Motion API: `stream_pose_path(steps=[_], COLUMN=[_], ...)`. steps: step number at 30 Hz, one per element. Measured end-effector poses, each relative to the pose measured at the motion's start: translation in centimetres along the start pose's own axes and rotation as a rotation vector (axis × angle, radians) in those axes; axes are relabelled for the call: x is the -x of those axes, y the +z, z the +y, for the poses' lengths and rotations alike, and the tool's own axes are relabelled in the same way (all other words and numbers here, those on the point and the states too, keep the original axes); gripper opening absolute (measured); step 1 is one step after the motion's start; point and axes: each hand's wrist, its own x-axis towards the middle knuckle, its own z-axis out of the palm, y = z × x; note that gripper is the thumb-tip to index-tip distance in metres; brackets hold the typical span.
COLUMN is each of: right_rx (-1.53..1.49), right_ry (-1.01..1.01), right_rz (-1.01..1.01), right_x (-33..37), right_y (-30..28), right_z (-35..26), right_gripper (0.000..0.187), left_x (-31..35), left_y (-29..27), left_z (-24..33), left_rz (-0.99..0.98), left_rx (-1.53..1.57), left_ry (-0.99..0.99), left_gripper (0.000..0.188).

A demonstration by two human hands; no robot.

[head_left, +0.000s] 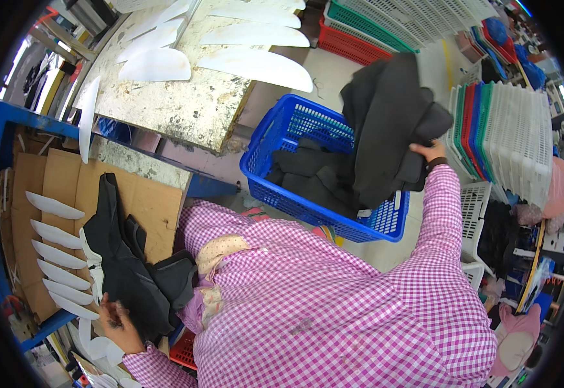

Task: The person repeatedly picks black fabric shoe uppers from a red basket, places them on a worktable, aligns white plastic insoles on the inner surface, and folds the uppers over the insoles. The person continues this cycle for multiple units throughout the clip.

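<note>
My right hand (429,152), reaching out at the right, is closed on a bundle of black fabric pieces (385,129). The bundle hangs over the right part of a blue plastic basket (272,184), where more black pieces (311,165) lie. At the lower left, my left hand (120,326) rests with fingers apart at the edge of a black fabric piece (127,278) with a white strip (92,258) along its left side. Smaller black pieces (175,278) lie to its right. Beside it, several white curved pieces (62,258) stand in a row.
Cardboard (159,200) covers the left work surface, framed by a blue metal bar (36,116). More white curved pieces (256,64) lie on a worn white table (211,110) ahead. Stacked plastic baskets (514,129) stand at the right, with red and green ones (353,39) at the back.
</note>
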Motion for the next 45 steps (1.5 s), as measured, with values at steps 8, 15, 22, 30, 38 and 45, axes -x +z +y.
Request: stream_pose_path(steps=[8,15,22,30,38,45], right_rx=[-0.678,-0.950,-0.938,-0.706,-0.396,0.477], right_ry=[-0.359,-0.619,-0.458,-0.182,-0.167,-0.866], right_rz=[0.233,-0.343,-1.157,-1.616,-1.790,-1.257], right_x=[2.5,10.9,26.6,36.5,39.4,29.1], right_y=[-9.6,5.5,25.0,36.0,42.6,42.4], right_z=[-8.6,-27.1,-36.8,-35.7,-35.2,-37.7], right_gripper=[0.063,0.053,0.044,0.033,0.022,0.014], left_x=[-0.3,-2.5,-0.4,6.1,10.6,8.4], left_y=[-1.8,-3.9,-7.5,-15.5,-11.8,1.0], left_z=[4.8,12.4,15.7,13.6,9.7,0.4], left_rz=[0.162,-0.079,-0.183,0.151,0.391,0.271], left_rx=[0.152,0.568,0.896,0.144,-0.710,-0.650], left_ry=[0.356,0.780,0.685,0.681,0.788,0.646], left_gripper=[0.031,0.077,0.094,0.066,0.042,0.044])
